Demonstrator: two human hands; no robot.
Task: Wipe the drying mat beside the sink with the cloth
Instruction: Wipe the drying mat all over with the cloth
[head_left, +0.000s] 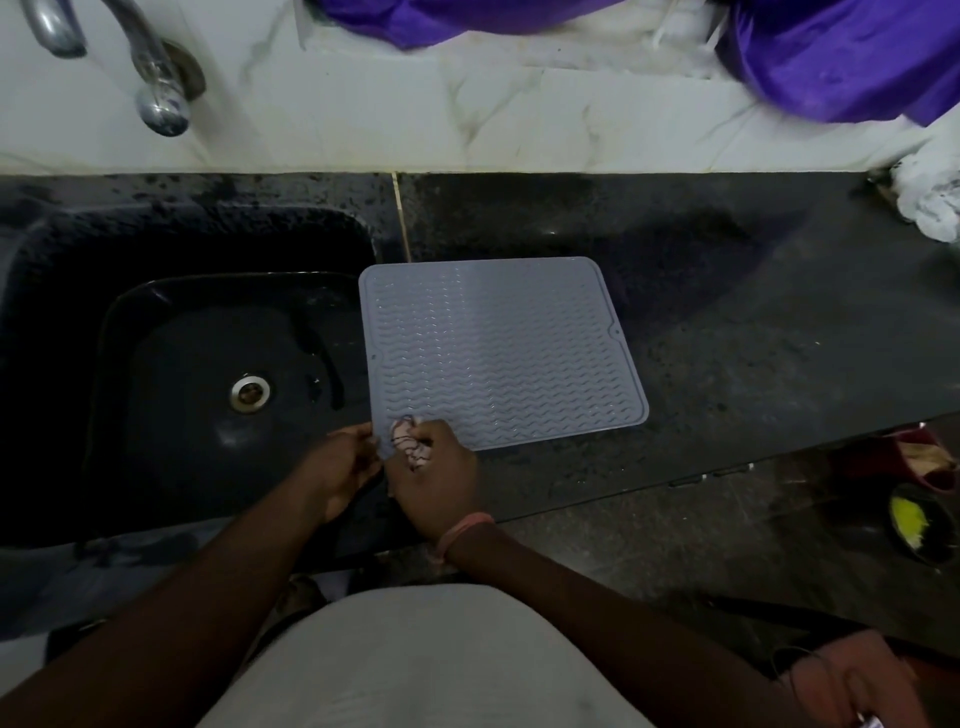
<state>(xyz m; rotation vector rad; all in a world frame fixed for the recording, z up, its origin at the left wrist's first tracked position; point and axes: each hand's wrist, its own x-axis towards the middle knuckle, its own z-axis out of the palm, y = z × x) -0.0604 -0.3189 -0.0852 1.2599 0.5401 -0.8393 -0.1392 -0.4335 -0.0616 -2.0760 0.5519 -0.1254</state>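
A grey ribbed drying mat (498, 353) lies on the black counter just right of the sink (104, 270). My right hand (436, 478) grips a bunched white cloth (410, 444) with dark markings and holds it on the mat's near left corner. My left hand (340, 467) is at the same corner, its fingertips pinching the mat's edge. The rest of the mat is uncovered.
Two chrome taps (156, 98) stick out from the white marble wall above the sink. Purple fabric (841, 57) and a white cloth (930, 202) lie at the back right. The dark counter (727, 312) runs to the right; its front edge crosses diagonally, with floor items beyond.
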